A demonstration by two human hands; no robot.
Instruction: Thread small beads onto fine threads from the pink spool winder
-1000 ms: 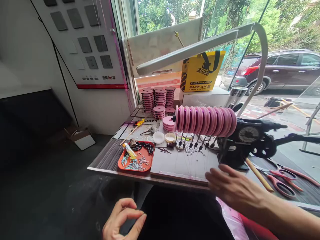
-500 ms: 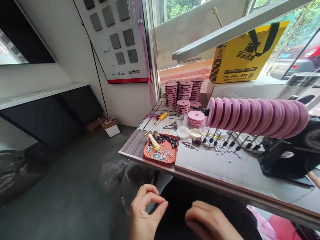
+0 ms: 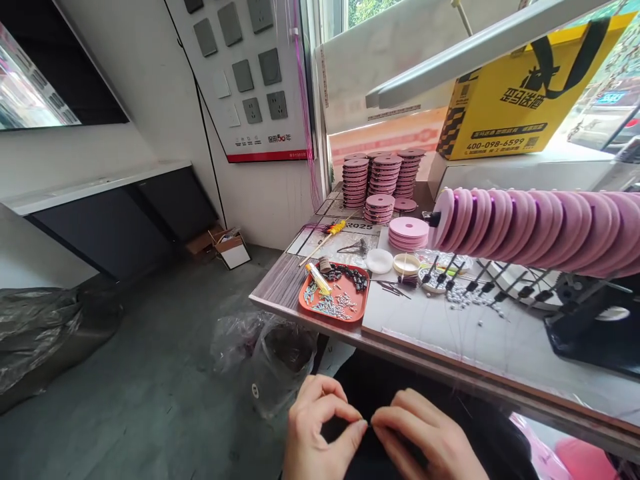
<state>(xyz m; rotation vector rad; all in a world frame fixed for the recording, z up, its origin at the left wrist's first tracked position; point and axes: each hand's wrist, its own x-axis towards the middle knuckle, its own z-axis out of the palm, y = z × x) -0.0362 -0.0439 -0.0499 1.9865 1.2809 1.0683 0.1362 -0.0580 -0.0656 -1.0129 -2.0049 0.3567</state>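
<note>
Nearest, low over the person's dark lap, the left hand point(image 3: 320, 437) and right hand point(image 3: 425, 440) meet tip to tip. Each has thumb and forefinger pinched together, the other fingers curled in. What sits in the pinch is too fine to show. It is prob. a strand like the thin lines point(image 3: 423, 319) strung over the board, so it lies right between the two pinches, near of the table edge.

If it is such a strand, it would weigh next to nothing, be limp and slick, and kink or snap under a hard tug. It is best held as here — pad to pad, close to the working point, w/ light pressure.

Just left of the hands a clear plastic bag point(image 3: 273, 357) hangs below the table point(image 3: 280, 287).

On the table, near-left, a red tray point(image 3: 330, 303) holds small bits and a yellow-capped tube. To its right lies the pale board point(image 3: 450, 347), w/ white beads point(image 3: 460, 297) scattered at its far side.

Above the beads a row of pink spools point(image 3: 530, 230) sits on a horizontal rod, and small black clips hang under them. A black machine point(image 3: 595, 327) stands at the far right.

Further back are two small round dishes point(image 3: 380, 261), a screwdriver point(image 3: 327, 239) and stacks of pink discs point(image 3: 383, 173).

Farthest — a yellow bag point(image 3: 520, 93) on a white box by the window, w/ a lamp arm point(image 3: 475, 53) crossing in front of it.

Far left on the floor are a small carton point(image 3: 233, 248) and a dark bag point(image 3: 40, 333).
</note>
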